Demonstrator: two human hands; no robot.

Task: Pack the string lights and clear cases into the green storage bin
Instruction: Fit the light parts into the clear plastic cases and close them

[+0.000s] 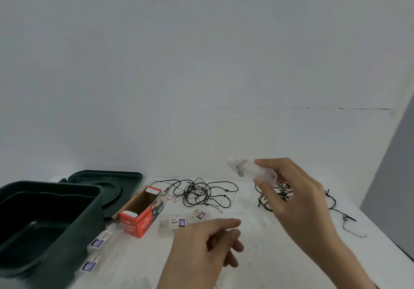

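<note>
While string lights (199, 193) lie tangled, right hand (295, 199) pinches a clear rectangular case (265, 172).

Pale wall (201, 53), thin dark line (302, 108) across its right part, scuffed white table (280, 255), darker grey panel (398, 165) at right

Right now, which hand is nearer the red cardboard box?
Left. The left hand is right of the red cardboard box; right hand is farther right, holding a clear plastic case.
</note>
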